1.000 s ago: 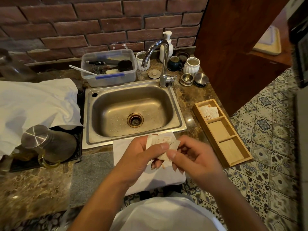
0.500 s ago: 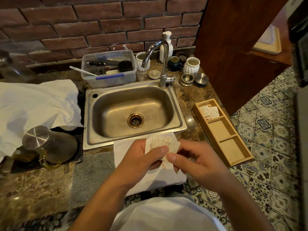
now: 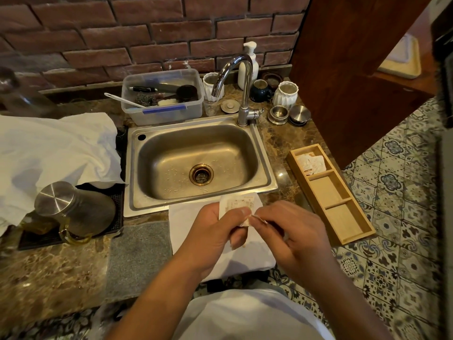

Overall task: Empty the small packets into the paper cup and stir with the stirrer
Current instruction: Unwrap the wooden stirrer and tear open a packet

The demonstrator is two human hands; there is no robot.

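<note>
Low in the centre of the frame, both hands meet over a white cloth [image 3: 196,231] on the tabletop [image 3: 49,278], just below the sink [image 3: 201,163]. The left hand [image 3: 215,239] pinches a small packet [image 3: 239,204] between thumb and fingers; the right hand [image 3: 294,234] pinches its lower corner. Compared with 1 second ago, the right fingertips sit slightly further right, at the packet's edge. More packets [image 3: 310,163] lie in the top compartment of the wooden tray [image 3: 343,217] at right.

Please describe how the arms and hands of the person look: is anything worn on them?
Both forearms are bare; no sleeves, gloves, watch or rings are visible. The left hand and right hand show short fingernails. A white garment covers the torso below.
</note>
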